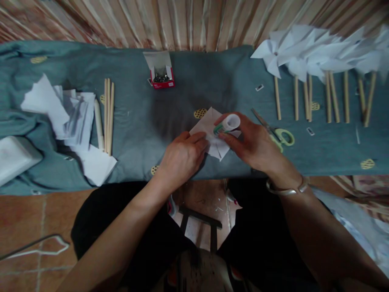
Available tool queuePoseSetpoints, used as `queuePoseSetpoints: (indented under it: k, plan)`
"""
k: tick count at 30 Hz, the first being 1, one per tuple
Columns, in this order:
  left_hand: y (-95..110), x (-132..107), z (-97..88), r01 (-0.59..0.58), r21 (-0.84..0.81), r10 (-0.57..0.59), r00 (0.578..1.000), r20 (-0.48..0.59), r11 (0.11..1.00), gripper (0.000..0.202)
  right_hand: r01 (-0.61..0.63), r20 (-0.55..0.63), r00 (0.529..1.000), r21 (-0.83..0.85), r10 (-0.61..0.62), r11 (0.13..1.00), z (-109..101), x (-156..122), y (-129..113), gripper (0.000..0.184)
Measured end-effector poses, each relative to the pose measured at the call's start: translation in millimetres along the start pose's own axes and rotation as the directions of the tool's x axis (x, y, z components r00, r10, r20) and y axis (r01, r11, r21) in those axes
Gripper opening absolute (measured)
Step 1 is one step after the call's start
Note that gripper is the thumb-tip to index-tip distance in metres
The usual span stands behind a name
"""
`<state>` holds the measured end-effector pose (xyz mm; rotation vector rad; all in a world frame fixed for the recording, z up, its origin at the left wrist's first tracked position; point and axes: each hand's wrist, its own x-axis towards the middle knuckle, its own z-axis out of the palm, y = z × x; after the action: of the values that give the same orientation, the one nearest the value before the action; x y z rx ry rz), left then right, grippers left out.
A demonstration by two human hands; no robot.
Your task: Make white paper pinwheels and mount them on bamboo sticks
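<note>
A square piece of white paper (pixel 215 152) with cut lines lies on the cloth-covered table in front of me. My left hand (pixel 184 156) has its fingers curled together on the paper's left side, pressing it down. Between the thumb and fingers of my right hand (pixel 251 142) is a white and green glue stick (pixel 231 122), tilted over the middle of the sheet. Its lower end is hard to make out. Just right of that hand lies a pair of scissors with light green handles (pixel 284 137), partly hidden by the hand.
Paper pinwheels (pixel 316 54) on wooden sticks lie at the right. A small red and white box (pixel 163 79) of metal pins stands open at the back. Left are loose wooden sticks (pixel 108 117), cut papers (pixel 77 117) and a white object (pixel 18 156). The table's front edge is near my knees.
</note>
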<state>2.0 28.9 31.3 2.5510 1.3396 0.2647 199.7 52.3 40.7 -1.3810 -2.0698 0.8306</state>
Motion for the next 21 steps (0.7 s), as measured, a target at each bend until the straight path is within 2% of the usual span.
queuePoseSetpoints:
  k: [3,7,9,13,14,16,19,21]
  plan:
    - [0,0,0.5,0.000,0.001,0.000,1.000,-0.008,1.000,0.020,-0.108,-0.058,0.990,0.301,0.131,0.948,1,-2,10,0.023]
    - [-1,-1,2.7,-0.005,-0.002,0.005,1.000,-0.027,1.000,0.018,-0.168,-0.136,0.934,0.649,0.331,0.742,1,-2,23,0.016]
    - [-2,-2,4.5,-0.005,-0.026,0.004,0.999,-0.033,1.000,0.018,-0.177,-0.135,0.916,0.709,0.377,0.683,-4,-2,28,0.013]
    - [-8,-5,6.5,0.001,-0.235,-0.034,0.990,-0.136,0.972,0.023,-0.188,-0.112,0.923,0.705,0.369,0.684,-13,-3,34,0.019]
    - [-10,-5,6.1,0.004,-0.314,-0.058,0.985,-0.164,0.950,0.027,-0.179,-0.114,0.920,0.729,0.374,0.661,-14,-4,32,0.019]
    - [-12,-5,5.1,0.011,-0.463,-0.115,0.974,-0.196,0.886,0.032,-0.165,-0.099,0.908,0.810,0.408,0.563,-13,-5,27,0.016]
    - [-11,-5,6.6,0.030,-0.643,-0.197,0.962,-0.190,0.765,0.033,-0.188,-0.009,0.893,0.901,0.451,0.391,-8,-8,15,0.015]
    - [-8,-3,10.8,0.043,-0.752,-0.266,0.947,-0.178,0.657,0.035,-0.220,0.051,0.888,0.920,0.457,0.324,-3,-9,8,0.019]
